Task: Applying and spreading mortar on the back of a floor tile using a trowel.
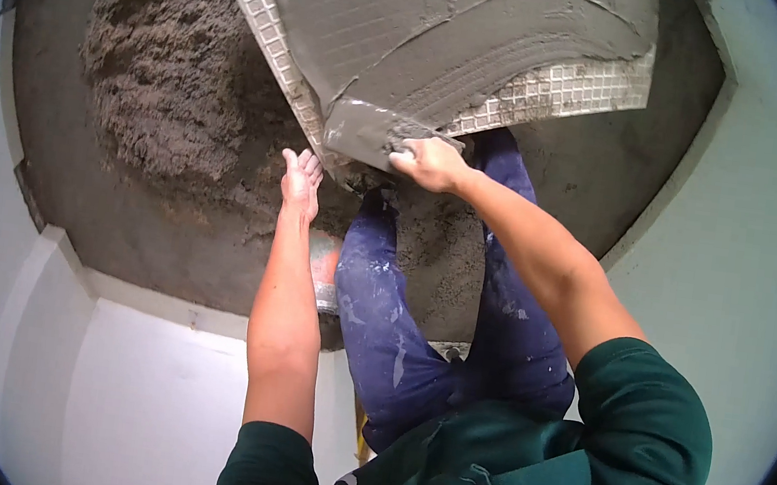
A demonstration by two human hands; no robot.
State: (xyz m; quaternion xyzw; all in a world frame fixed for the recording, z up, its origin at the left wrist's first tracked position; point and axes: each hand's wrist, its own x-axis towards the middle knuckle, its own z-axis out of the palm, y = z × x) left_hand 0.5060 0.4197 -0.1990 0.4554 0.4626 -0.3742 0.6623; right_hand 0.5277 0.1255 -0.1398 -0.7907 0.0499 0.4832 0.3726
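Observation:
My right hand (432, 164) is closed around the handle of a flat trowel (358, 134), its blade smeared with grey mortar. That blade lies at the near corner of a large tile (563, 87), whose ribbed back faces up. Wet mortar (377, 18) covers most of this back, with curved trowel marks in it; bare grid shows along the left and near-right edges. Beside the tile's left edge, near the corner, my left hand (301, 181) is open with its fingers stretched out. Whether its fingertips touch the tile I cannot tell.
A heap of damp, crumbly sand mix (162, 69) lies left of the tile on a grey floor (184, 251). More loose mix (441, 249) spreads between my legs. An orange and white object (323, 264) sits by my left leg. Pale walls (725, 187) enclose the space.

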